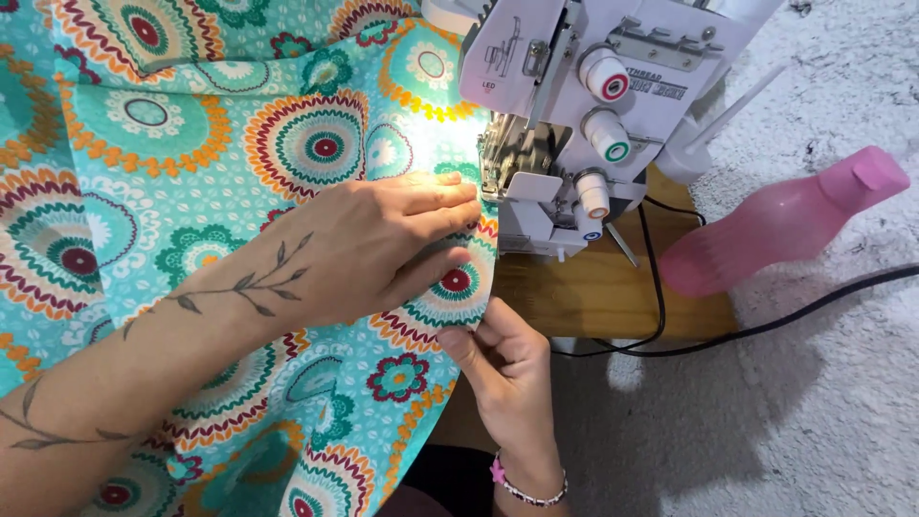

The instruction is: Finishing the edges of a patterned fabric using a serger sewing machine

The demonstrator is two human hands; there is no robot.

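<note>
1. The left hand (383,244) lies flat, fingers together, pressing the turquoise cotton fabric with round orange and red medallions (191,172) toward the presser foot.
2. The right hand (503,359) pinches the fabric's near edge between thumb and fingers.
3. The cloth spreads left of the white overlock sewing machine (574,105), its edge at the lit needle area.
4. Judging by this, most of the edge appears unsewn.
5. A pink plastic bottle (785,225) lies right.

Matt printed cloth (239,144), glossy white plastic sewing machine (593,96), smooth wooden board (593,287)
</note>
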